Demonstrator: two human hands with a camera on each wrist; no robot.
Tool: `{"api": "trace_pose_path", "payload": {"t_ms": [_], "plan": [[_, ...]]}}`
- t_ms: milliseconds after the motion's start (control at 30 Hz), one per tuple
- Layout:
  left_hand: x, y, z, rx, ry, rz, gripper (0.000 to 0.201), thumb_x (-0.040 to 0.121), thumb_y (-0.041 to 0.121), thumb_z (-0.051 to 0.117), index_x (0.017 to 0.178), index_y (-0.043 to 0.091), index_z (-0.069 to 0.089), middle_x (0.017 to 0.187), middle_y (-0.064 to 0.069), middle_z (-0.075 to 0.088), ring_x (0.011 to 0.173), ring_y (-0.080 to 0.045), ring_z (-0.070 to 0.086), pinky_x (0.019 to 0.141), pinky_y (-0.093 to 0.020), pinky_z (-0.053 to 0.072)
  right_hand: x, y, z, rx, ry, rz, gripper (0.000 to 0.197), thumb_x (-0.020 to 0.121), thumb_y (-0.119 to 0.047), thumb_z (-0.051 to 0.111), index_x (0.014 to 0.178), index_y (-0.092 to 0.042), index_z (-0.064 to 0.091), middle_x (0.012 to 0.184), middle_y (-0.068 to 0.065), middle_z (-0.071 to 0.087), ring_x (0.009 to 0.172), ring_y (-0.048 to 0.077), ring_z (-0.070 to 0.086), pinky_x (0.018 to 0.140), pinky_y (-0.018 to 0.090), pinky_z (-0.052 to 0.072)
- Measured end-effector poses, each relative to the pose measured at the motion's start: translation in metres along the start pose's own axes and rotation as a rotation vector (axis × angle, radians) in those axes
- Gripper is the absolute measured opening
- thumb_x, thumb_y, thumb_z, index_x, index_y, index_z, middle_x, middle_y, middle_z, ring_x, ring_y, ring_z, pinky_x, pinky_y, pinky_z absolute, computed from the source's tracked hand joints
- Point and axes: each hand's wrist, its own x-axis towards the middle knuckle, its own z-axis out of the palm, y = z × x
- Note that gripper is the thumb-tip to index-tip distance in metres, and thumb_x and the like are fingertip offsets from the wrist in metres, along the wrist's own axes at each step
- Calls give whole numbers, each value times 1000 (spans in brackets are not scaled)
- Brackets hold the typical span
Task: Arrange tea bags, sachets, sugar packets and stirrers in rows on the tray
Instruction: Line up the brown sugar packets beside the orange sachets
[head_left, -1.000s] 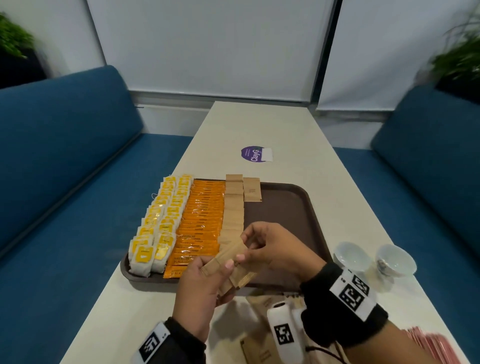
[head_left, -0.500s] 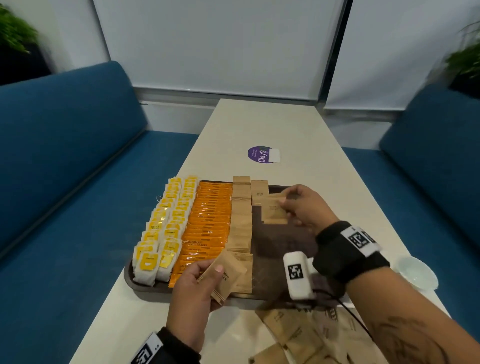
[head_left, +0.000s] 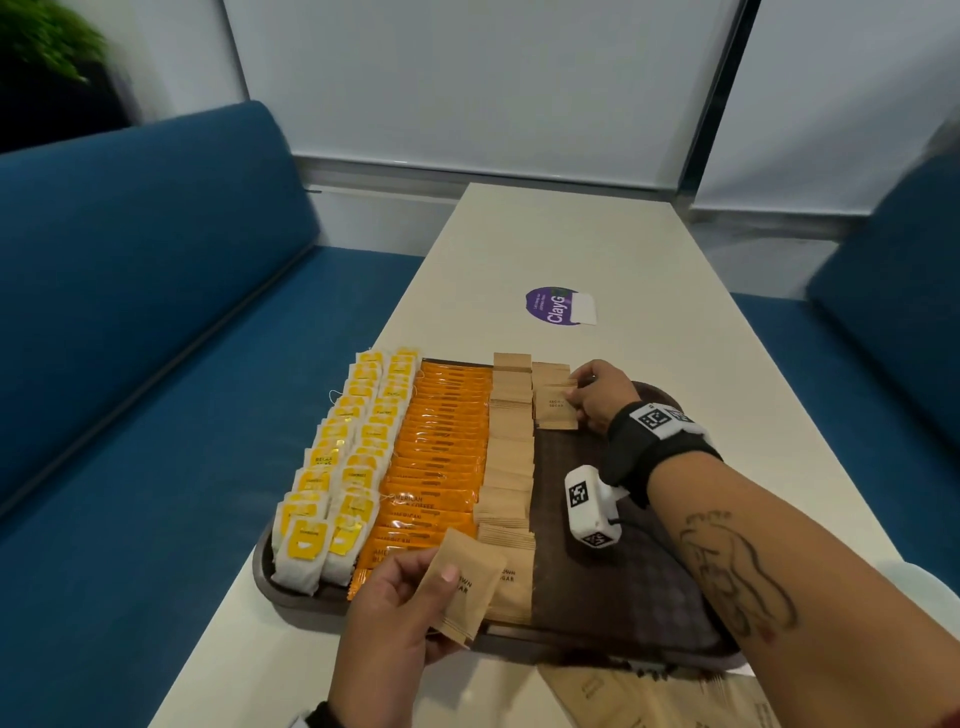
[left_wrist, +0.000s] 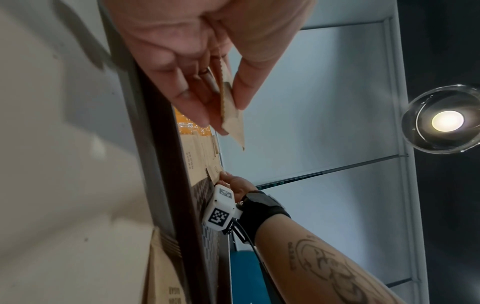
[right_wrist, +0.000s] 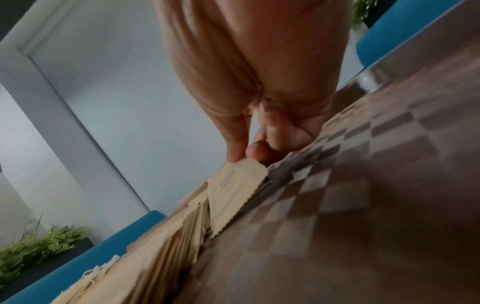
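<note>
The left hand waits at about 6 o'clock on the tray, its fingers pinched around a small stack of brown sugar packets held just over the near rim. To do this step well, I would keep that stack squared and close to the rim, so the next packet comes off singly.

Going rightward across the tray: two rows of yellow-tagged tea bags, a row of orange coffee sachets, then a full row of brown packets overlapped like shingles. A second brown row is only started at about 12 o'clock.

There the right hand has its fingers pinching the right edge of the newest packet, which lies over the one behind it (printed side up). It should be set flush against the neighbouring row, with the same overlap, before release.

The packets are thin, flat, kraft-brown paper squares with serrated ends; they look light and would likely slide easily. The right part of the tray is bare, and no stirrers are visible.
</note>
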Motion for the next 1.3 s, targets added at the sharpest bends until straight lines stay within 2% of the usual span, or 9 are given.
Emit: {"api": "trace_pose_path", "payload": {"t_ms": [133,267,433,567,667,1000,1133,1233,1300], "plan": [[2,0,-2,-3,1,-11,8,82,3,62,88,8,60,65,-4,72,68,-27,64,54,-36,53,7,-6,4,-106,-1,-3,19,86,-7,65,96,-15,52,101,10,61,83,23,58,56,26,46],[3,-2,-3,-2,-3,-14,9,81,3,63,89,6,60,67,-6,72,69,-27,64,48,-34,52,12,-10,5,-223,-7,17,22,83,-9,70,90,-13,50,102,14,64,94,28,62,87,38,53],[3,0,-1,-18,-4,-15,9,81,-1,62,87,4,59,70,-10,70,69,-28,63,39,-29,49,11,-12,-3,-182,-67,27,24,86,-8,63,70,-16,48,77,7,59,61,16,56,51,24,46],[0,2,0,-43,-12,1,10,80,-1,62,88,3,57,74,-11,69,71,-28,64,40,-30,51,-3,-17,-11,-174,-29,9,23,84,-9,67,70,-13,49,88,12,62,74,22,60,68,33,54],[-6,6,3,-42,-34,28,11,81,-2,61,90,2,57,75,-12,71,74,-29,66,43,-32,53,-32,-25,-21,-109,-26,-18,13,86,-8,67,90,-7,55,91,11,62,71,19,61,59,26,50],[-31,7,21,-3,-67,112,10,84,6,62,91,9,55,83,-10,71,70,-23,65,48,-27,49,-193,-20,-42,-26,-542,-142,19,85,-34,67,84,-15,63,72,-3,65,56,4,55,51,17,41],[-41,5,29,-15,-88,130,10,85,5,61,90,9,54,88,-10,68,73,-22,66,52,-29,52,-231,-6,-42,24,-552,-164,12,82,-25,70,83,-14,65,71,-4,67,61,5,60,60,19,48],[-47,5,34,-14,-110,142,8,86,3,60,89,9,55,88,-9,68,71,-20,66,52,-28,54,-241,5,-36,150,-525,-140,9,83,-13,69,88,-8,65,84,8,71,74,23,66,71,31,54],[-47,5,34,-4,-114,132,8,87,3,59,90,9,55,91,-9,67,74,-21,66,52,-27,54,-241,8,-35,202,-512,-123,5,84,-10,67,87,-8,64,81,9,68,67,21,61,63,29,50]]}}
